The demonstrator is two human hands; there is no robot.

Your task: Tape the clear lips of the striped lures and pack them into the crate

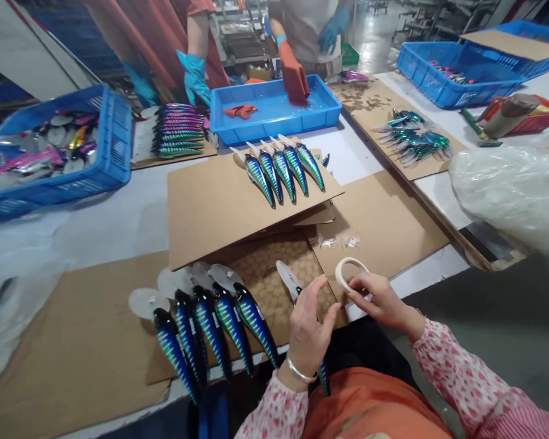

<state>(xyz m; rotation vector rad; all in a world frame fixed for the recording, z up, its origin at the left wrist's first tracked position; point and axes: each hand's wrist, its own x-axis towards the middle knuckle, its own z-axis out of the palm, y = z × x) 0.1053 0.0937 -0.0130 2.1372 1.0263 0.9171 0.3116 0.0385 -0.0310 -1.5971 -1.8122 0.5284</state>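
Note:
My right hand (382, 300) pinches a roll of white tape (350, 268) at its lower rim, the ring standing on edge. Close beside it is my left hand (312, 326), with thumb and fingers apart, over a fishing lure (289, 277). That lure's clear lip shows above the hand and its blue tail below; its middle is hidden. To the left, several large blue-and-green striped lures (229, 317) lie side by side in a fanned row on cardboard (96, 329). Small clear plastic bits (341, 242) lie beyond the tape.
Several smaller striped lures (283, 167) lie on a raised cardboard sheet (205, 201). Across the table, a gloved co-worker's hand (294, 73) is at a blue tray (274, 125). Blue crates (114, 140) stand left and back right; a plastic bag (512, 183) bulges at right.

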